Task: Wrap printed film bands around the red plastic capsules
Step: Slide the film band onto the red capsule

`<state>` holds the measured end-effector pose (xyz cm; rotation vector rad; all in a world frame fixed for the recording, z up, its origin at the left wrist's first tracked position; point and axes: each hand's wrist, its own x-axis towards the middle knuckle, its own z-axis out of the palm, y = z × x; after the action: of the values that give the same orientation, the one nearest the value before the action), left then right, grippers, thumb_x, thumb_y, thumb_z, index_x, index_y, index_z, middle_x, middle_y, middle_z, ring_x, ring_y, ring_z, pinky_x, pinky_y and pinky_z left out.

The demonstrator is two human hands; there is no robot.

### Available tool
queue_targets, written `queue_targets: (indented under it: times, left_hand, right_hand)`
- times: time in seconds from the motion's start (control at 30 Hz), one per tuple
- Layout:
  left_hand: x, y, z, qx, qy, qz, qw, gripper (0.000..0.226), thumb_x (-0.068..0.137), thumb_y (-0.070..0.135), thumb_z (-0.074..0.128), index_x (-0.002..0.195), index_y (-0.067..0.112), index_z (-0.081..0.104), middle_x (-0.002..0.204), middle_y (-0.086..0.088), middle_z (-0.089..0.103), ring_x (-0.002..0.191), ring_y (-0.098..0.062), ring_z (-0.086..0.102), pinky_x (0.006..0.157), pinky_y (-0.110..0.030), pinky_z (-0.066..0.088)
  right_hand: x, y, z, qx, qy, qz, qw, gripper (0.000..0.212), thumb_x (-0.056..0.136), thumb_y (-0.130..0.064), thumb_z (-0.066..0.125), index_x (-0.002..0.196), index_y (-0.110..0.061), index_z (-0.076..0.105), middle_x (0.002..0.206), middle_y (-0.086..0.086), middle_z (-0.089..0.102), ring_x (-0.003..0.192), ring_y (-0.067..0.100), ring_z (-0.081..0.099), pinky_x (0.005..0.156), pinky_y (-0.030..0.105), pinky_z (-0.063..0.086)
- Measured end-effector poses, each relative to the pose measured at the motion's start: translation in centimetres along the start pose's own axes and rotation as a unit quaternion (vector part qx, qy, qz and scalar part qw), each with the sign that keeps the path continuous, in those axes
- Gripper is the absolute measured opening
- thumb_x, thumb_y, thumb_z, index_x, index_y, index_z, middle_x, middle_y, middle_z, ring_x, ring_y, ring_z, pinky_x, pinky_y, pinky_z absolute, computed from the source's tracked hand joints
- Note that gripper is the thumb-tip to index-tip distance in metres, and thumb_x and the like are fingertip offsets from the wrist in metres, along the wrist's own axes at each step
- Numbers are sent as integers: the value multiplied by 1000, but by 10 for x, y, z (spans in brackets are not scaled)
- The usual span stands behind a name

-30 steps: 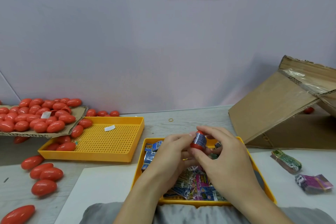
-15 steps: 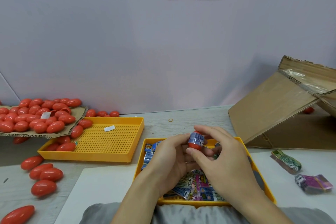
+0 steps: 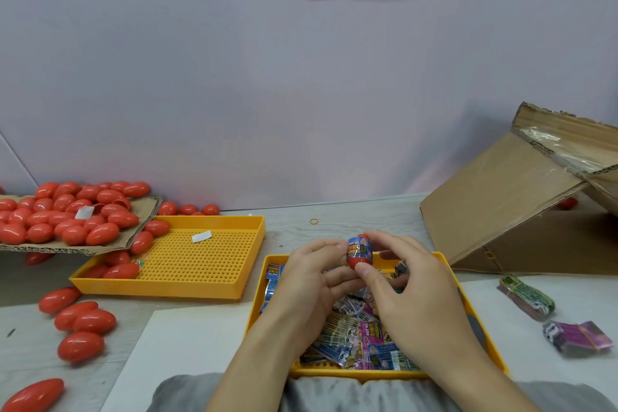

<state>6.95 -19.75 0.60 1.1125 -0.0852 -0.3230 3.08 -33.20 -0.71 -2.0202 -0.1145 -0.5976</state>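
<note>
A red capsule (image 3: 357,260) with a blue printed film band around its middle stands nearly upright above the near yellow tray (image 3: 468,308). My right hand (image 3: 411,291) pinches it, thumb at the bottom end and fingers over the top. My left hand (image 3: 311,281) touches its left side with the fingertips. The tray below holds a heap of loose film bands (image 3: 357,338) in blue, pink and grey. Bare red capsules (image 3: 67,214) lie piled on a cardboard sheet at the left.
A second yellow perforated tray (image 3: 207,261) at left centre holds a few capsules. Several loose capsules (image 3: 85,321) lie on the table's left. Two bundles of bands (image 3: 525,298) lie at the right. A tipped cardboard box (image 3: 508,197) stands behind them. A white sheet (image 3: 187,344) lies near me.
The banded capsule has turned from tilted to nearly upright and shifted slightly left. My right thumb has moved under its bottom end; my left fingers have drawn back to its side.
</note>
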Motion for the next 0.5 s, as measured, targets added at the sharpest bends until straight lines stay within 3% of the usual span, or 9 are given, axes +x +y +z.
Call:
queue_targets:
  times: [0.27, 0.5]
  left_hand:
    - [-1, -1, 0, -16, 7, 13, 1000, 17, 88, 5, 64, 104, -2, 60, 98, -27, 71, 82, -32, 70, 72, -33, 60]
    - [1, -2, 0, 23, 23, 110, 993, 14, 72, 13, 83, 80, 12, 71, 82, -12, 71, 71, -20, 70, 65, -26, 57]
  right_hand:
    - [0, 2, 0, 3, -6, -5, 1000, 37, 90, -18, 68, 124, -32, 63, 108, -24, 62, 105, -1, 58, 84, 36, 55]
    - [-1, 2, 0, 36, 13, 8, 999, 41, 82, -29, 76, 110, -50, 56, 103, -32, 59, 84, 12, 64, 75, 33, 55]
